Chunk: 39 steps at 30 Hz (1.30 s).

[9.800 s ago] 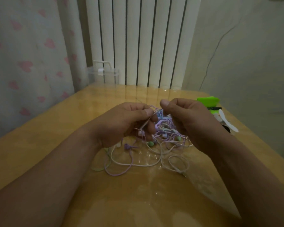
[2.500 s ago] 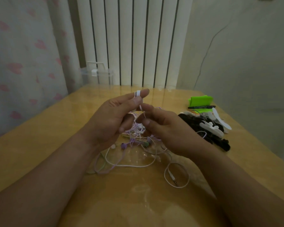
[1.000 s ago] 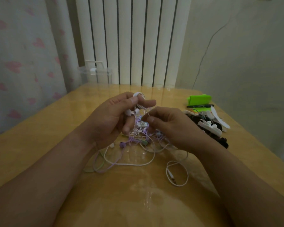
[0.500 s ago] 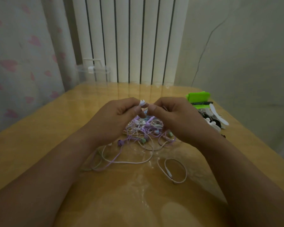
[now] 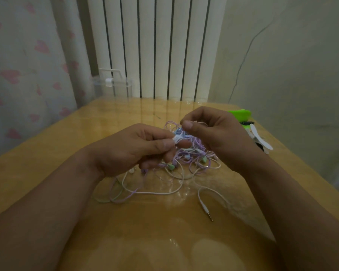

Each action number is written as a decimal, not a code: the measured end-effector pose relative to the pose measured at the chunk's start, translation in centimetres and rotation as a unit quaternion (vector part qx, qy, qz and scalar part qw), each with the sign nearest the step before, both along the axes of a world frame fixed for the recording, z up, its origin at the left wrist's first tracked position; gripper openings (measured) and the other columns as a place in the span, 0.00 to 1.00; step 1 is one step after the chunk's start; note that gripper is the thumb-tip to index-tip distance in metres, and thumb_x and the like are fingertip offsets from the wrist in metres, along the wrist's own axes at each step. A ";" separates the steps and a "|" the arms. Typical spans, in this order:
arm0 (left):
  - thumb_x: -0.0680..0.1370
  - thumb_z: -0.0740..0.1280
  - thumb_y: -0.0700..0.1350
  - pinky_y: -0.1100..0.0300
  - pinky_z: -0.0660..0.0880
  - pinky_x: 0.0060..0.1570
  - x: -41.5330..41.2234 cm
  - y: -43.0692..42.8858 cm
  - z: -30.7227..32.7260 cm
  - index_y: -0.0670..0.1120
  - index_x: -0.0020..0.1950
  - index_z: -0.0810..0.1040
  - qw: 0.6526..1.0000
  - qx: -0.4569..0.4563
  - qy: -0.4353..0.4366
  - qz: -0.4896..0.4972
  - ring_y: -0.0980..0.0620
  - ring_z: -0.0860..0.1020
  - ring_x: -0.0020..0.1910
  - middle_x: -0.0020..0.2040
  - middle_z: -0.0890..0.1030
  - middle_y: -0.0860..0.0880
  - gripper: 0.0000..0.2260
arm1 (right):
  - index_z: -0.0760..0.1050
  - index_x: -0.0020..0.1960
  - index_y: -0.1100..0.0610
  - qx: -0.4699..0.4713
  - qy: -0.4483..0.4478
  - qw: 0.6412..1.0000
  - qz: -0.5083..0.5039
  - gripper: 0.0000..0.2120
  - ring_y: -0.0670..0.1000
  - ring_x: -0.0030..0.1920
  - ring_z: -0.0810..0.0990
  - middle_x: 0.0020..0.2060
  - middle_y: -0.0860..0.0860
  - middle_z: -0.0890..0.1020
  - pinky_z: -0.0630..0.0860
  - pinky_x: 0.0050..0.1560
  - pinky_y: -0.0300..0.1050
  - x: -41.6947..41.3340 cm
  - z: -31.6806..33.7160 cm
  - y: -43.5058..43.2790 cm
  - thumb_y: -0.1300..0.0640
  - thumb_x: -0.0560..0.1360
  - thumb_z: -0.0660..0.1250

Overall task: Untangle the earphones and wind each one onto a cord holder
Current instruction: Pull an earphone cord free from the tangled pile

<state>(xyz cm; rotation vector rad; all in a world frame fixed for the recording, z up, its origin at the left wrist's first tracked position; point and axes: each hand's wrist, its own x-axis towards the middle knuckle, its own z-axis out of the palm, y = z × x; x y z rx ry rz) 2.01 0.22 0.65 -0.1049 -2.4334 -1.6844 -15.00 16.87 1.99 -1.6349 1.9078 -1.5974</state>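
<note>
Earphones: a tangled heap of white, purple, green and blue earphones [image 5: 190,153] lies mid-table, its upper part lifted between the hands; loose loops trail toward the person, ending in a free plug [image 5: 207,210].
Risk, knot: pulling the two pinched strands apart could cinch the knot tighter rather than free it, since many cords cross at that spot.
Risk, drag: lifting one strand may haul the whole heap along and re-snag the loose loops.
Risk, strain: the thin cords would probably suffer from a sharp tug near an earbud.
Left hand [image 5: 133,149]: fingers curled, thumb and forefinger clamped on a white cord [image 5: 177,137] at the heap's top.
Right hand [image 5: 213,133]: curled, thumb and forefinger pinching a thin strand just above the left hand's grip; the hands are nearly touching.
Cord holders [image 5: 261,140]: white pieces at the right edge, untouched.
Table [image 5: 125,231]: glossy wood, carrying everything.
</note>
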 end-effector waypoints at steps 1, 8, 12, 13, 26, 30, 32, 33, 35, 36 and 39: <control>0.84 0.64 0.48 0.64 0.64 0.31 -0.1 0.2 -0.1 0.36 0.65 0.80 0.998 0.055 0.009 -0.016 0.54 0.67 0.28 0.44 0.78 0.41 0.18 | 0.83 0.50 0.55 -0.001 -0.016 1.000 0.004 0.05 0.43 0.31 0.75 0.32 0.46 0.80 0.72 0.34 0.36 -0.1 0.0 0.0 0.55 0.81 0.70; 0.84 0.61 0.49 0.54 0.55 0.36 -1.4 0.4 -0.6 0.48 0.71 0.80 0.966 0.213 0.103 0.106 0.58 0.61 0.22 0.55 0.82 0.43 0.17 | 0.81 0.62 0.49 0.109 0.066 0.992 -0.017 0.12 0.43 0.40 0.78 0.43 0.45 0.83 0.80 0.45 0.45 1.9 -2.4 -1.8 0.50 0.87 0.59; 0.85 0.63 0.48 0.62 0.63 0.32 -1.6 0.6 -0.8 0.51 0.68 0.81 0.959 0.114 0.131 0.223 0.60 0.58 0.28 0.60 0.86 0.48 0.14 | 0.81 0.63 0.51 0.144 0.099 0.984 -0.015 0.13 0.47 0.38 0.78 0.40 0.51 0.81 0.75 0.42 0.42 3.0 -2.6 -2.1 0.52 0.87 0.58; 0.86 0.63 0.47 0.63 0.67 0.30 -1.7 0.8 -0.9 0.51 0.66 0.83 0.959 0.077 0.134 0.239 0.61 0.56 0.34 0.62 0.85 0.49 0.12 | 0.81 0.62 0.51 0.151 0.119 0.981 -0.021 0.13 0.49 0.40 0.79 0.42 0.51 0.83 0.77 0.45 0.46 3.0 -2.6 -2.1 0.51 0.87 0.58; 0.86 0.64 0.45 0.66 0.75 0.40 -1.3 1.1 -1.1 0.43 0.58 0.84 0.970 -0.199 0.042 0.135 0.61 0.80 0.38 0.41 0.84 0.57 0.11 | 0.77 0.51 0.52 0.030 0.021 0.998 -0.046 0.08 0.44 0.34 0.75 0.36 0.47 0.78 0.72 0.37 0.44 0.7 -0.5 -0.7 0.65 0.78 0.67; 0.84 0.63 0.48 0.64 0.63 0.29 -0.8 0.9 -0.3 0.45 0.58 0.85 0.998 0.001 0.029 0.063 0.56 0.66 0.29 0.40 0.78 0.48 0.13 | 0.79 0.53 0.54 0.014 -0.040 0.999 -0.012 0.05 0.41 0.32 0.75 0.39 0.49 0.80 0.71 0.34 0.37 -0.1 -0.1 -0.3 0.62 0.81 0.67; 0.84 0.61 0.47 0.64 0.58 0.28 -0.7 1.0 -0.2 0.49 0.58 0.86 0.991 0.117 0.059 0.036 0.56 0.63 0.26 0.44 0.81 0.48 0.14 | 0.81 0.54 0.55 0.017 -0.064 0.998 -0.006 0.05 0.42 0.30 0.72 0.37 0.49 0.80 0.69 0.31 0.36 -0.1 -0.3 -0.3 0.58 0.84 0.66; 0.84 0.61 0.47 0.62 0.56 0.29 -0.9 1.0 -0.3 0.49 0.58 0.86 0.984 0.155 0.075 0.037 0.57 0.62 0.25 0.48 0.83 0.49 0.14 | 0.82 0.53 0.54 0.026 -0.059 0.998 -0.017 0.06 0.42 0.30 0.72 0.37 0.48 0.81 0.68 0.30 0.35 0.1 -0.5 -0.5 0.55 0.84 0.66; 0.84 0.61 0.49 0.54 0.53 0.35 -1.3 1.0 -0.7 0.48 0.63 0.85 0.973 0.198 0.097 0.066 0.58 0.61 0.23 0.53 0.84 0.50 0.15 | 0.82 0.53 0.51 0.064 -0.014 0.997 -0.046 0.09 0.39 0.31 0.75 0.38 0.49 0.82 0.71 0.31 0.34 0.7 -1.3 -1.1 0.50 0.84 0.64; 0.84 0.61 0.49 0.52 0.52 0.38 -1.5 0.9 -0.9 0.49 0.67 0.83 0.968 0.210 0.102 0.089 0.58 0.61 0.23 0.52 0.84 0.51 0.16 | 0.83 0.54 0.50 0.087 0.016 0.995 -0.053 0.10 0.40 0.33 0.77 0.39 0.49 0.83 0.74 0.33 0.35 1.2 -1.7 -1.4 0.49 0.85 0.64; 0.84 0.62 0.50 0.61 0.58 0.35 -2.0 0.9 -1.2 0.51 0.70 0.80 0.961 0.179 0.116 0.178 0.58 0.59 0.24 0.58 0.86 0.50 0.16 | 0.83 0.59 0.52 0.137 0.065 0.988 -0.034 0.11 0.45 0.40 0.81 0.39 0.48 0.84 0.76 0.41 0.39 2.4 -2.4 -2.1 0.53 0.86 0.62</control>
